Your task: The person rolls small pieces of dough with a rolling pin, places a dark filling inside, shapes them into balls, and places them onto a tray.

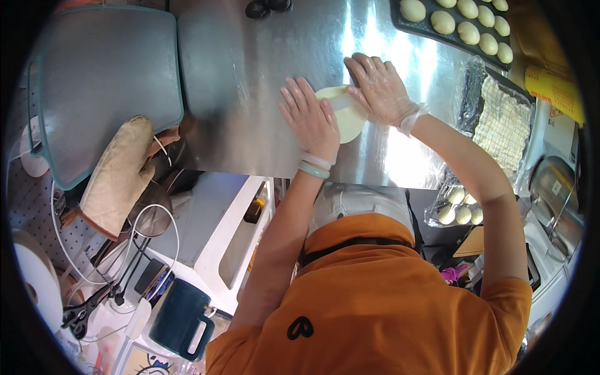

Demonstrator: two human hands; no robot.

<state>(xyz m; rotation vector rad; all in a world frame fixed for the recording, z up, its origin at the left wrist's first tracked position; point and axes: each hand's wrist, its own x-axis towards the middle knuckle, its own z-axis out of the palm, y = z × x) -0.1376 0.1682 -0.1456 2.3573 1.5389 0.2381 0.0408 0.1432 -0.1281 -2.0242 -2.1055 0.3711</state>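
Note:
A flat round of pale dough (351,125) lies on the shiny metal worktop (250,125). Across it runs a short whitish bar that looks like a rolling pin (341,101), its ends hidden beneath my palms. My left hand (309,117), in a clear glove with a pale green bangle at the wrist, lies flat over one end with its fingers stretched out. Over the other end rests my right hand (378,90), also gloved, the fingers extended and the thumb toward the dough.
Dough balls fill a dark tray (409,26) at far right. Beside it sits plastic-wrapped, cross-marked pale food (503,125); more dough balls (462,215) lie nearer. Two dark round things (257,9) stand at the back. Left are a teal-edged board (112,75), an oven mitt (119,175) and a dark mug (178,319).

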